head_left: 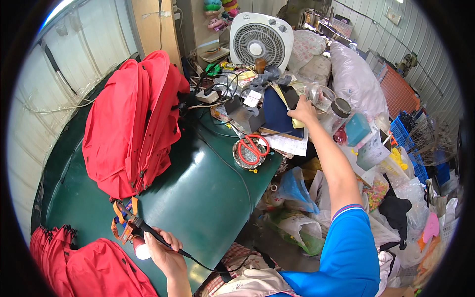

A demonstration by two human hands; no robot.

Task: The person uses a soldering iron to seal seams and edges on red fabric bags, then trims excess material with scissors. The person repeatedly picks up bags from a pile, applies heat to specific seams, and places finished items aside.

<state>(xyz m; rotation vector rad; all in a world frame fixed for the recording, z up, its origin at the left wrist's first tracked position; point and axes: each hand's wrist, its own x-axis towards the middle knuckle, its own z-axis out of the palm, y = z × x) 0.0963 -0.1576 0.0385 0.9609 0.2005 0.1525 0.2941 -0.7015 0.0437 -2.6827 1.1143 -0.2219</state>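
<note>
In the lower left, my left hand is closed around a slim black corded hand tool, whose cable runs off to the right. A small red-and-white cylinder sits against the fingers; I cannot tell whether it is held too. An orange printed strap lies by the tool's tip. My right arm stretches far to the table's back right. There my right hand is bent over a dark flat object and something yellowish, on top of a dark blue folder. What its fingers grip is partly hidden.
Red fabric stacks stand on the green table, with more red fabric at the lower left. Red-handled scissors rest on a round bowl. A white box fan stands behind. Plastic bags crowd the right side.
</note>
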